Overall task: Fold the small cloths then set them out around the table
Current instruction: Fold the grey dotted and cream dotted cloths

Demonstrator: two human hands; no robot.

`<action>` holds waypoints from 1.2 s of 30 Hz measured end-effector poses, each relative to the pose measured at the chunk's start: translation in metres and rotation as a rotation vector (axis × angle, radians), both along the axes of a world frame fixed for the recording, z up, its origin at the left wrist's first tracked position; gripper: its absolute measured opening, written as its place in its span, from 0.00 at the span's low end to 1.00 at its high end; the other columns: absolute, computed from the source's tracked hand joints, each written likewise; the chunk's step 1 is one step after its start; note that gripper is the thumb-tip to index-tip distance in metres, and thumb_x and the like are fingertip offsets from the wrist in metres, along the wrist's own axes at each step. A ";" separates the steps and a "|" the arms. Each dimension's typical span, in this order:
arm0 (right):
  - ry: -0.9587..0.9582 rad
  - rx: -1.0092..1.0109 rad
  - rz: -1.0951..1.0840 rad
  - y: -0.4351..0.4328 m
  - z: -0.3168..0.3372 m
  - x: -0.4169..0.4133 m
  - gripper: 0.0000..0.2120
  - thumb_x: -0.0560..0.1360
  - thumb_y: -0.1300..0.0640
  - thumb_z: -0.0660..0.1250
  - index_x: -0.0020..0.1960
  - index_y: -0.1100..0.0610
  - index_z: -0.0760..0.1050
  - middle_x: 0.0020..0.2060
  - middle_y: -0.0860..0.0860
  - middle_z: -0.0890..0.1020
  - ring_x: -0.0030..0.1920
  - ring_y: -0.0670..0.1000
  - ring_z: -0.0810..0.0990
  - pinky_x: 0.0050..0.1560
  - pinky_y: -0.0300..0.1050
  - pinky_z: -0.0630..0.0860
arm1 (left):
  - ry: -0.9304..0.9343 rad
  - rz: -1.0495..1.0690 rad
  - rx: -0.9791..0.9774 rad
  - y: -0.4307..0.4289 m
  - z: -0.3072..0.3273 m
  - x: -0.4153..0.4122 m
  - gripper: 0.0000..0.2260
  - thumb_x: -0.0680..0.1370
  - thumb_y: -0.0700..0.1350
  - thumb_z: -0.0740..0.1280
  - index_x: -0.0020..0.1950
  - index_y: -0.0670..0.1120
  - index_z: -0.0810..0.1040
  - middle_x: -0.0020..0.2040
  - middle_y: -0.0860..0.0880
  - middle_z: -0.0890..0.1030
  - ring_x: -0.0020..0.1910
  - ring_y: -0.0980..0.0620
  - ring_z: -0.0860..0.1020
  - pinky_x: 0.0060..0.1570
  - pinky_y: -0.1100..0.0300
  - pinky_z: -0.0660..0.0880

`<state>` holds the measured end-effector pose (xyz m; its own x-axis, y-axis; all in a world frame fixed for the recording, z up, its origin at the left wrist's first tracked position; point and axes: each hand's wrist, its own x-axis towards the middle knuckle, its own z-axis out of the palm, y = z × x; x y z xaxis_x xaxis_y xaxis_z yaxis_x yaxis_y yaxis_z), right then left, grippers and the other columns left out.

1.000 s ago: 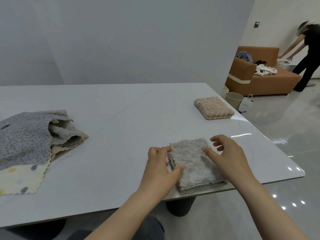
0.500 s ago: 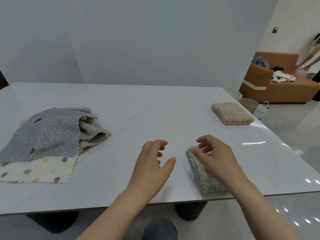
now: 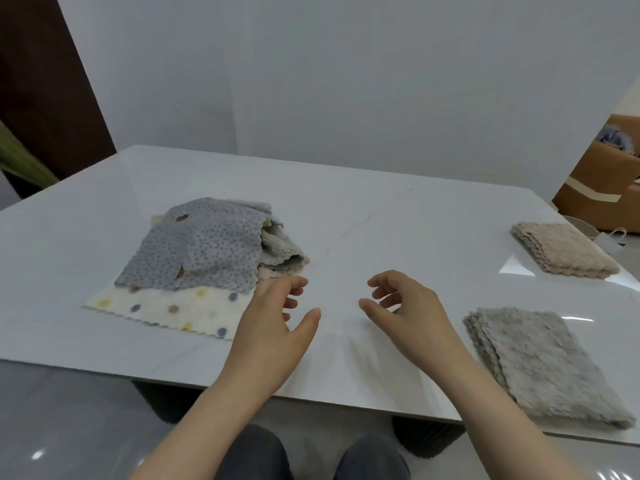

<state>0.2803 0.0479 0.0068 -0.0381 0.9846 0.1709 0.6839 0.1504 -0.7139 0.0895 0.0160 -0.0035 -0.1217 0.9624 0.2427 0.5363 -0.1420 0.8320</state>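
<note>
A folded grey fluffy cloth point(image 3: 540, 365) lies at the near right edge of the white table point(image 3: 381, 220). A folded beige cloth point(image 3: 562, 249) lies further back on the right. On the left sits a loose pile: a grey dotted cloth point(image 3: 204, 251) on top, rumpled grey and beige cloths under it, and a cream cloth with coloured dots point(image 3: 173, 310) at the bottom. My left hand point(image 3: 273, 323) hovers empty, fingers apart, just right of the pile. My right hand point(image 3: 408, 306) hovers empty, fingers curled apart, left of the grey folded cloth.
An orange sofa point(image 3: 602, 181) with clothes on it stands beyond the table's right end, with a pale bin point(image 3: 585, 230) and a bag beside it. A dark panel point(image 3: 45, 88) is at the far left. My knees show below the table's near edge.
My right hand has let go of the folded grey cloth and both hands have moved left towards the pile. The view has swung left.
</note>
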 end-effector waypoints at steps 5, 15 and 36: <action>-0.014 -0.014 0.079 0.007 -0.002 -0.042 0.10 0.73 0.50 0.69 0.54 0.47 0.76 0.46 0.42 0.79 0.47 0.41 0.78 0.49 0.40 0.76 | 0.000 0.075 -0.020 -0.004 -0.008 -0.039 0.15 0.74 0.47 0.69 0.61 0.55 0.73 0.56 0.58 0.73 0.52 0.62 0.74 0.49 0.69 0.71; -0.086 -0.006 0.244 0.019 -0.008 -0.103 0.09 0.73 0.50 0.68 0.54 0.47 0.75 0.46 0.41 0.78 0.47 0.42 0.78 0.50 0.43 0.77 | 0.024 0.182 -0.016 -0.002 -0.020 -0.104 0.15 0.74 0.44 0.69 0.59 0.53 0.75 0.54 0.57 0.75 0.51 0.60 0.75 0.50 0.67 0.71; -0.276 0.124 0.202 0.064 -0.017 -0.143 0.10 0.73 0.57 0.66 0.55 0.52 0.75 0.47 0.47 0.73 0.45 0.47 0.74 0.46 0.41 0.70 | 0.336 0.105 0.002 0.013 -0.040 -0.150 0.21 0.73 0.53 0.70 0.64 0.52 0.74 0.59 0.55 0.72 0.59 0.53 0.70 0.59 0.61 0.68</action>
